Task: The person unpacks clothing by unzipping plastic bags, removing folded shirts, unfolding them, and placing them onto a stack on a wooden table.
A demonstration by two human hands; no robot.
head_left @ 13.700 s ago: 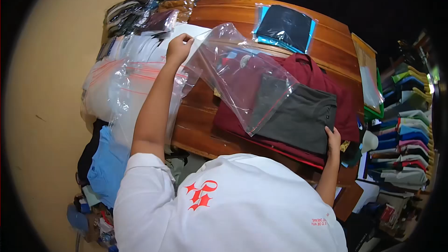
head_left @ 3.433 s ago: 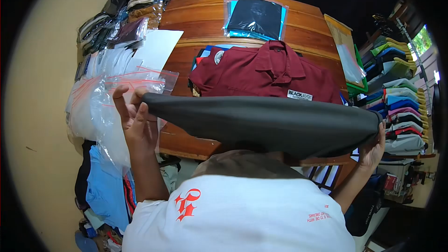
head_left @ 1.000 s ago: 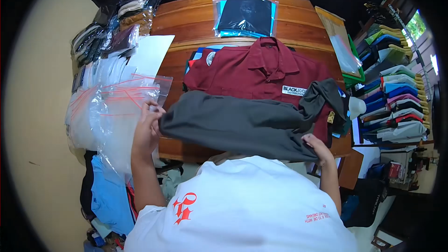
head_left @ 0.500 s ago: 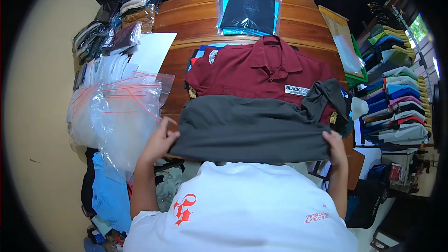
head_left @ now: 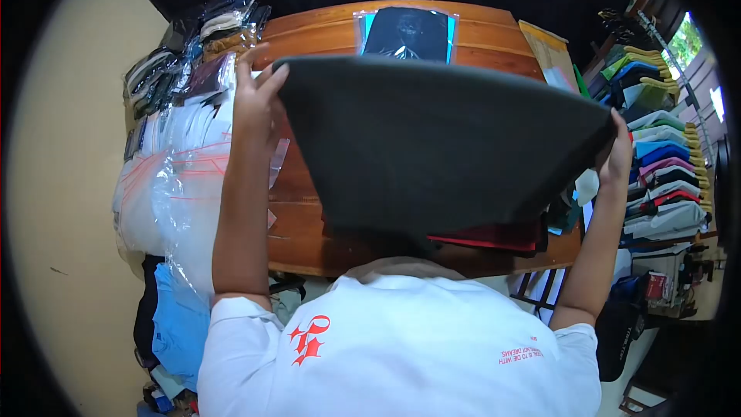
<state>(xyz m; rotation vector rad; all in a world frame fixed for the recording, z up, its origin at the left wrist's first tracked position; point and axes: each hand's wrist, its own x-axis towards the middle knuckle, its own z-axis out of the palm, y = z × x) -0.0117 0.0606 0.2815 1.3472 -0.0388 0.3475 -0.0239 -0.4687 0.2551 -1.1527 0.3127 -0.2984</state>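
Observation:
A dark grey garment [head_left: 440,139], a shirt by the sleeve seen on it earlier, hangs spread out in the air above the wooden table. My left hand [head_left: 258,100] pinches its upper left corner, with some fingers stretched out. At the upper right corner, my right hand [head_left: 614,150] grips the cloth. Below the hanging fabric, the edge of a maroon shirt [head_left: 494,238] shows on the table; the rest of it is hidden behind the grey cloth.
Bagged dark clothing [head_left: 409,31] lies at the table's [head_left: 309,27] far side. Clear plastic bags [head_left: 174,208] and wrapped garments [head_left: 231,11] are piled on the left. Clothes on hangers [head_left: 664,162] line the right. A light blue garment [head_left: 177,324] sits at lower left.
Both hands have risen and moved away from my body, lifting the dark grey shirt off the table. It was a folded strip lying over the maroon shirt; now it hangs opened out.

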